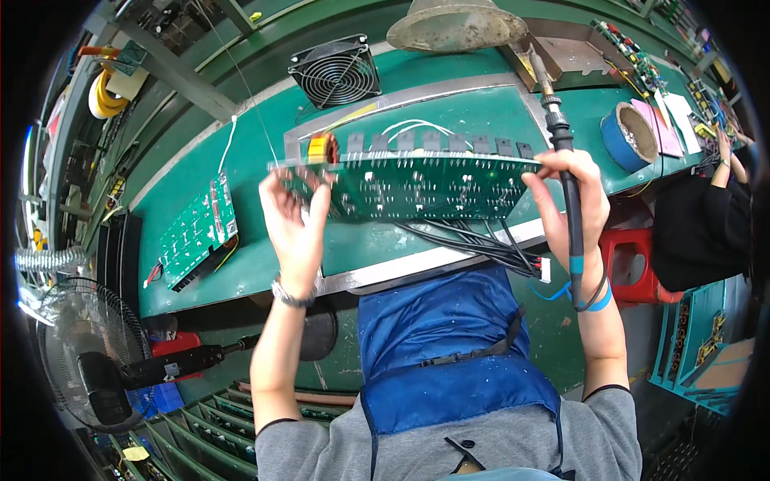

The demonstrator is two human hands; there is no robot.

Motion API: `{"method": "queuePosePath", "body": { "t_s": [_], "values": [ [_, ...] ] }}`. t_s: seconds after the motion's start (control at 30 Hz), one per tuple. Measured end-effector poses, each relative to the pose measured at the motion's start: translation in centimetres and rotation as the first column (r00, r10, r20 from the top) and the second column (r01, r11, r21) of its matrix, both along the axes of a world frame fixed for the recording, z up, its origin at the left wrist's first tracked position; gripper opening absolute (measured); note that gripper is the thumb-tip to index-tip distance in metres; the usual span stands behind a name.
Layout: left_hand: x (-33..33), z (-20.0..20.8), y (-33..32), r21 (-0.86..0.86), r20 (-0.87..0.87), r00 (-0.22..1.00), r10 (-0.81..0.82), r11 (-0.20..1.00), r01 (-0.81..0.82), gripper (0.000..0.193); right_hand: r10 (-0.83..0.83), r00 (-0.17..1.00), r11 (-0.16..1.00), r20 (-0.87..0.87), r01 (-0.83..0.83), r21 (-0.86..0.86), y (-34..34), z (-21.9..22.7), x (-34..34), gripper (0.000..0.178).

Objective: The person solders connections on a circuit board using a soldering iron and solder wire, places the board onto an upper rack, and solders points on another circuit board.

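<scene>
A green circuit board is held up over the bench, tilted, its solder side with rows of pins facing me. My left hand grips its left end, next to a copper-wound coil. Between the thumb and fingertips of my right hand is the board's right corner. That same hand also carries a soldering iron, its tip pointing away from me. Black transistor-like parts line the board's far edge. A bundle of black cables hangs below, ending in a white connector.
Another circuit board lies on the green bench at left. Behind stand a black square fan and a metal hood. At right are a blue-sided roll, a red stool and another person. A floor fan stands at lower left.
</scene>
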State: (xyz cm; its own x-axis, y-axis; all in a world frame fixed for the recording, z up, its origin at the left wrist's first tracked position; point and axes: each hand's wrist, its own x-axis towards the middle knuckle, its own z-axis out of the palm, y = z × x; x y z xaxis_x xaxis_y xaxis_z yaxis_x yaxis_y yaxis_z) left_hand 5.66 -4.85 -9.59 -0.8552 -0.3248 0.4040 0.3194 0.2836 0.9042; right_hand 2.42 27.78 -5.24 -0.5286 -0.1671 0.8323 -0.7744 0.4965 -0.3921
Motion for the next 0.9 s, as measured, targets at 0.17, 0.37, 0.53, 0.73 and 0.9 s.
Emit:
{"method": "queuePosePath", "body": {
  "t_s": [0.17,0.37,0.53,0.73,0.9],
  "values": [
    [5.2,-2.5,0.5,0.1,0.07,0.997,0.038,0.994,-0.045,0.059,-0.008,1.0,1.0,0.023,0.007,0.005,-0.2,-0.6,2.3,0.049],
    [6.3,-2.6,0.9,0.13,0.058,0.998,0.03,0.991,-0.037,0.062,0.101,0.946,0.979,0.307,-0.038,-0.202,-0.2,-0.3,5.1,0.05],
    [6.7,-2.8,1.1,0.137,0.058,0.998,0.032,0.99,-0.04,0.061,0.263,0.859,0.901,0.439,-0.055,-0.43,-0.8,-0.6,6.0,0.041],
    [6.6,-3.0,0.8,0.173,0.055,0.998,0.022,0.984,-0.031,0.065,0.243,0.836,0.886,0.493,0.015,-0.463,-1.3,-0.5,6.7,0.039],
    [6.7,-2.8,0.5,0.088,0.079,0.997,0.023,0.996,-0.03,0.062,0.28,0.798,0.85,0.533,0.052,-0.524,-1.5,-0.6,7.1,0.036]
  ]
}}
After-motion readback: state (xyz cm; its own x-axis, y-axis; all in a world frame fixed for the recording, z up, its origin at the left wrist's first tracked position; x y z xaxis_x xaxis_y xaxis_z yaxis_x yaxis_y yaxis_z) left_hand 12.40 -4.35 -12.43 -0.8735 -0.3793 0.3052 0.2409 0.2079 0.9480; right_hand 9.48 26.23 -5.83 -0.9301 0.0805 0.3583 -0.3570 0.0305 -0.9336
